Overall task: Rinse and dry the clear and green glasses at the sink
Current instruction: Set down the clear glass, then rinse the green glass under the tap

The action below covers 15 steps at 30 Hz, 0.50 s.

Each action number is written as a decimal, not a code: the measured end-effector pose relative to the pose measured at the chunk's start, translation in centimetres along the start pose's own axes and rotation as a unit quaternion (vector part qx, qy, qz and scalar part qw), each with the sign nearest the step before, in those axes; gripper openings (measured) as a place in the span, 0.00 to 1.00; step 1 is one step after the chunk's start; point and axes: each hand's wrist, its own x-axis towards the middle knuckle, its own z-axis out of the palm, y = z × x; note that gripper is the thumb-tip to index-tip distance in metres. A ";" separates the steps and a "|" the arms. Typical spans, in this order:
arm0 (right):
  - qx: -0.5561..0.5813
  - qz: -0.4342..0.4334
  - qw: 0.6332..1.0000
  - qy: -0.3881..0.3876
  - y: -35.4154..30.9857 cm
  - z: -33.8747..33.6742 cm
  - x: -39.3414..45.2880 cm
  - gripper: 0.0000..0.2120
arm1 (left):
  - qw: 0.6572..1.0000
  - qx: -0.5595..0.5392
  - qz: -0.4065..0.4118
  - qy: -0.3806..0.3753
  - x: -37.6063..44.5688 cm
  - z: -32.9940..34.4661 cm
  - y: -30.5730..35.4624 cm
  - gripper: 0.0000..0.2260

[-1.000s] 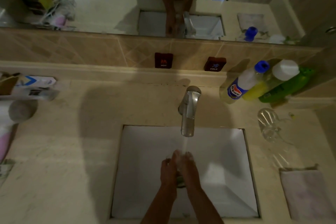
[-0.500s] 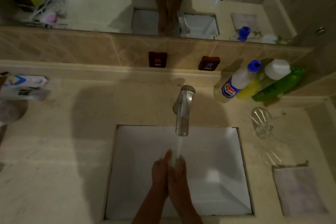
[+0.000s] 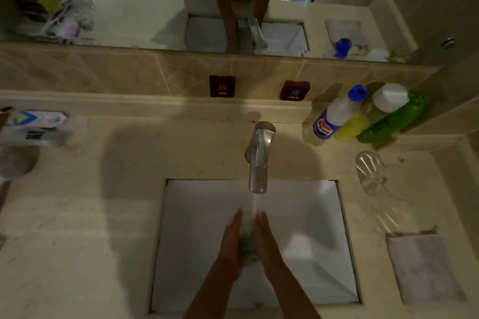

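1. Low in the middle of the frame, the left hand (image 3: 230, 242) and the right hand (image 3: 265, 241) pressed the green glass (image 3: 247, 243) between flat, straight fingers.
2. Water from the tap (image 3: 259, 158) ran down onto it, over the white sink (image 3: 197, 215).
3. A moment before, the fingers had been bunched close around the glass; now they lay straighter and a bit apart, so I think the rinsing was going on.
4. The clear glass (image 3: 370, 172) lay on the counter at the right.
5. A cloth (image 3: 425, 267) waited at the lower right for drying.
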 end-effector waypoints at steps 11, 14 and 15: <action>-0.111 -0.101 0.988 0.043 1.9 1.5 -2.7 0.23 | 0.996 -0.010 0.000 0.084 0.2 -0.5 -0.9 0.21; -0.091 -0.040 0.994 0.044 0.1 0.5 -0.6 0.22 | 0.998 -0.023 -0.005 0.061 0.6 -0.4 -1.3 0.26; -0.088 -0.028 0.995 0.033 -0.3 0.1 0.2 0.20 | 0.998 -0.031 -0.011 0.052 0.6 -0.4 -1.3 0.27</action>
